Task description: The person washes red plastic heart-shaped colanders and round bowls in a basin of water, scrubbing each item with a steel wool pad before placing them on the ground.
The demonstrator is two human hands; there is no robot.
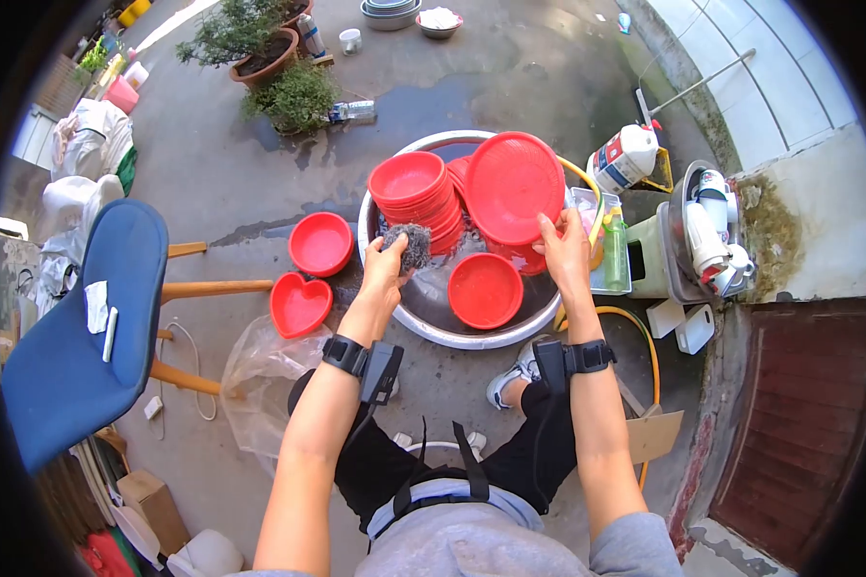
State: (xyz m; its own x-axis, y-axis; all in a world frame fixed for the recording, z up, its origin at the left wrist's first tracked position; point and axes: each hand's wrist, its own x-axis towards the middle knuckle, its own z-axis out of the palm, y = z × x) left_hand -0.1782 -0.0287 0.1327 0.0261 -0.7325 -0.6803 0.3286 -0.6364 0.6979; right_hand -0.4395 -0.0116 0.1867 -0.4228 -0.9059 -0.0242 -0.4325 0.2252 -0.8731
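Observation:
My left hand (387, 264) is closed around a grey steel-wool scrubber (412, 248) at the left side of a large metal basin (423, 330). My right hand (563, 248) pinches the lower right rim of a round red plate (514, 188), which is held up over the basin. Beside the scrubber, a stack of round red bowls (416, 192) stands in the basin. A single red bowl (486, 290) lies in the water near the basin's front. Other red pieces are partly hidden under the held plate.
Left of the basin, a round red bowl (320, 243) and a heart-shaped one (300, 304) rest on the ground near a blue chair (96, 317). At right are a yellow hose (645, 337), a green bottle (614, 252) and a white jug (627, 157). Potted plants (265, 60) stand beyond.

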